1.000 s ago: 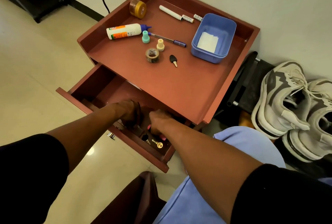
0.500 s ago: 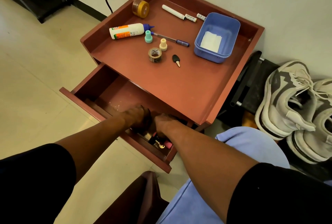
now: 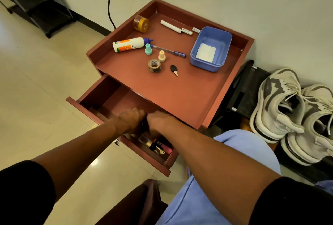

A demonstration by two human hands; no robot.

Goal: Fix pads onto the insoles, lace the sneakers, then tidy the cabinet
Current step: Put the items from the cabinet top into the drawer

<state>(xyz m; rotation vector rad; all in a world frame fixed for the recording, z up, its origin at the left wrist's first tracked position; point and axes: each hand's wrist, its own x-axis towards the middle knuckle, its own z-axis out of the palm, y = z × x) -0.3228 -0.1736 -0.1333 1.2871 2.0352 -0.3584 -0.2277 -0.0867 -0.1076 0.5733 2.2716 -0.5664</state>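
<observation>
Head view, only one. Two hands down in the open drawer [image 3: 100,98] of the red-brown cabinet [image 3: 180,95], knuckles touching each other. Left hand [image 3: 130,121] has its fingers curled down around something dark, item not identifiable. Right hand [image 3: 159,123] also has fingers curled downward into the drawer; cannot tell what it holds, fingertips hidden. Just nearer the camera than the fingers, in the drawer's right front corner: a small clutter [image 3: 159,148] of dark and pink bits with one brass key, count unclear. Drawer floor left of the fingers shows bare wood.

Beyond the fingers, on the cabinet top: one tape roll [image 3: 154,65], one black-headed key [image 3: 174,69], two small caps, one teal [image 3: 148,49] and one cream [image 3: 161,56], one pen [image 3: 169,51], one white glue bottle [image 3: 132,44] lying on its side, one amber jar [image 3: 141,24] on its side, one white marker [image 3: 171,26], two batteries [image 3: 187,31] near the back edge, one blue tub [image 3: 210,49] with one white sheet inside.

Far right of the fingers, on the floor by the wall: two grey-white sneakers [image 3: 281,105], side by side and touching, laces in.
</observation>
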